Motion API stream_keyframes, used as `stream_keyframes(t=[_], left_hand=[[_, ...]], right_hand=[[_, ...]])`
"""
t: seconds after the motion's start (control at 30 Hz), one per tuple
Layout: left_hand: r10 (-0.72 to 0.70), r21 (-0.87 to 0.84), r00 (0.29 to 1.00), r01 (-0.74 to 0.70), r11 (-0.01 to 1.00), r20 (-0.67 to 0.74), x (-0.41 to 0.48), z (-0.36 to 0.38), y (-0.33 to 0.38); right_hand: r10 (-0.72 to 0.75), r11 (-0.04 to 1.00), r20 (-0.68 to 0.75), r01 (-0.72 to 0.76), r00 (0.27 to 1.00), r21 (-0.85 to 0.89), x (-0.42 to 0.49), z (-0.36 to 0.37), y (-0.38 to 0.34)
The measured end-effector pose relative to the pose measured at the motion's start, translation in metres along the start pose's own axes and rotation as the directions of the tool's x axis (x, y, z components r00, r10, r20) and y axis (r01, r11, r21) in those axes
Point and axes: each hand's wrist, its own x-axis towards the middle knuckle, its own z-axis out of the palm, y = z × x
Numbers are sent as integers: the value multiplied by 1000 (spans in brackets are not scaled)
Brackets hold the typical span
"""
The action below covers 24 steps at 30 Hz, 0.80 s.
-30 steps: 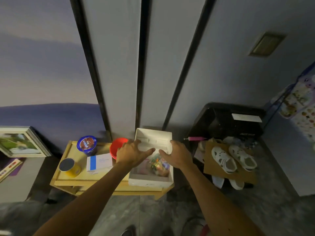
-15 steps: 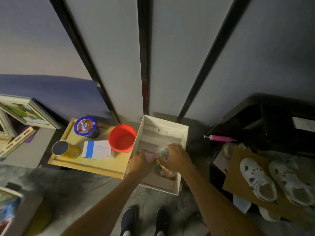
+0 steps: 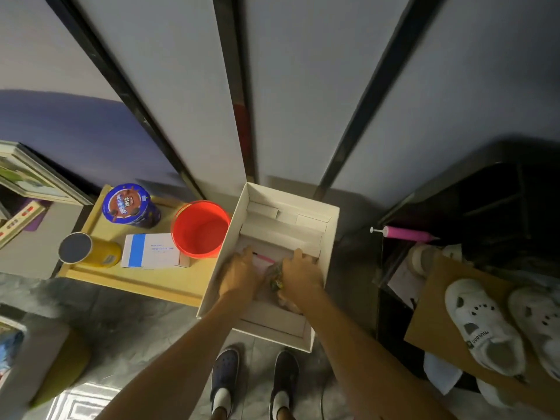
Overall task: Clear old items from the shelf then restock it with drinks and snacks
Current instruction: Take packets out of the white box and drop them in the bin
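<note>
An open white cardboard box (image 3: 331, 234) stands on the right end of a low yellow wooden shelf (image 3: 136, 281). Both hands reach into it. My right hand (image 3: 301, 275) lies over a clear bag of colourful snacks (image 3: 274, 277) and grips it. My left hand (image 3: 239, 274) is just left of the bag, its fingers stretched forward onto a pink-edged sheet (image 3: 264, 258) on the box's floor. On the shelf to the left stand a blue snack cup (image 3: 128, 204), a red bowl (image 3: 200, 227), a yellow can (image 3: 91, 253) and a white-and-blue carton (image 3: 151, 251).
White wall panels with black strips rise right behind the shelf. A black cabinet (image 3: 485, 192) stands at the right, with a pink pump (image 3: 406, 233) and white shoes (image 3: 481, 325) on cardboard. Framed pictures (image 3: 27, 174) lean at the left. My feet (image 3: 251, 380) stand on the grey floor.
The view has closed in and tipped down over the box. Both hands have gone from the box's rim down into it, and my right hand has closed over the snack bag.
</note>
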Motion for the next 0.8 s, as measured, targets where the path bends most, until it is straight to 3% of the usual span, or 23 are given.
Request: stream_keyframes(t=[0.27, 0.4, 0.6, 0.8], left_hand=[[47, -58, 998, -49, 997, -32, 0, 2, -4], [137, -88, 977, -152, 984, -161, -9, -13, -9], [267, -155, 880, -350, 924, -393, -50, -62, 0], [324, -131, 818, -430, 894, -476, -97, -141, 12]], right_hand=[[-5, 999, -80, 2, 997, -42, -15, -13, 2], [-66, 997, -211, 73, 975, 22, -26, -28, 12], [-24, 987, -375, 82, 927, 141, -64, -80, 19], [30, 966, -512, 107, 859, 236, -124, -158, 32]])
